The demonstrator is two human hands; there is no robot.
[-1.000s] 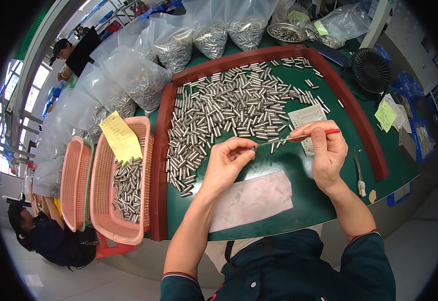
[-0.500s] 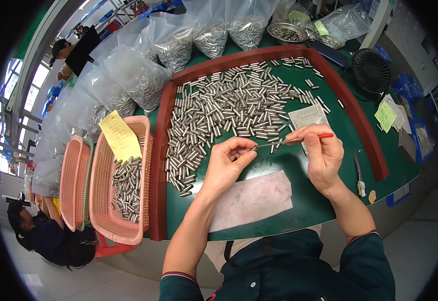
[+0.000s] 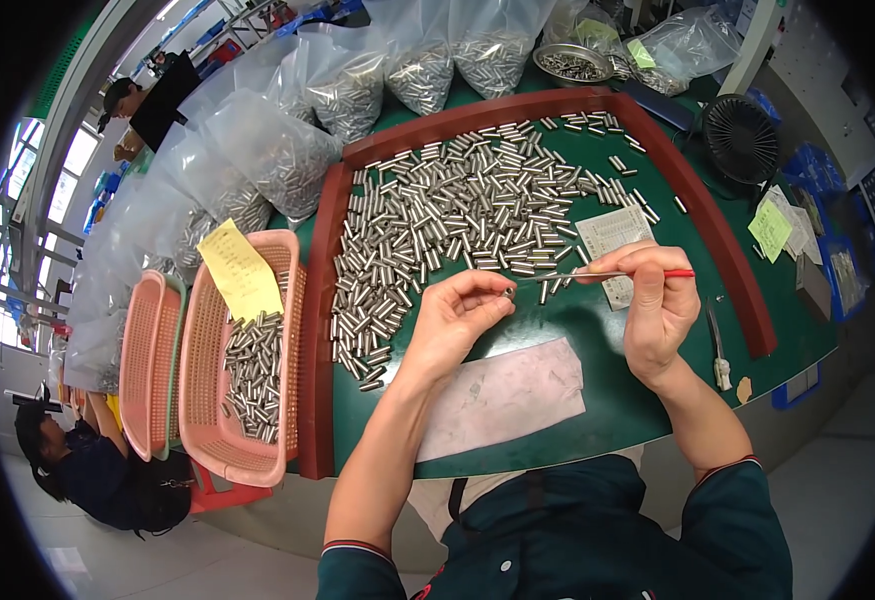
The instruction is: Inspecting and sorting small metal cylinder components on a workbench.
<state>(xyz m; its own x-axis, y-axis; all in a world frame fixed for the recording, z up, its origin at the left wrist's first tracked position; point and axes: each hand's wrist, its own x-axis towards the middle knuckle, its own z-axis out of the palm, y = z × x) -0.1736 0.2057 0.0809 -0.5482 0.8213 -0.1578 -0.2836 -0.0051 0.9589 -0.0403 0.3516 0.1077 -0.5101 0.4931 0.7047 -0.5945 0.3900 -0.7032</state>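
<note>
A small metal cylinder (image 3: 509,293) sits between the thumb and fingertips of my left hand (image 3: 462,315), one round end showing. My right hand (image 3: 654,305) grips a thin metal tool with a red handle (image 3: 679,273); its slim shaft (image 3: 562,275) points left toward my left fingertips. The tip appears slightly apart from the cylinder; the exact kind of tool is unclear. Beyond both hands spreads a large heap of loose metal cylinders (image 3: 467,205) on the green tabletop (image 3: 647,390). Below my hands lies a stained pale cloth (image 3: 502,398).
Dark red rails (image 3: 692,190) frame the heap. Pink baskets (image 3: 197,400) stand at the left, one holding cylinders and a yellow note (image 3: 241,270). Filled plastic bags (image 3: 342,85) line the back. A printed slip (image 3: 612,235), a knife-like tool (image 3: 717,345) and a black fan (image 3: 740,142) are at right.
My right hand has moved slightly right and up, drawing the tool's tip back from the cylinder. My left hand has turned a little, so the cylinder's round end now shows.
</note>
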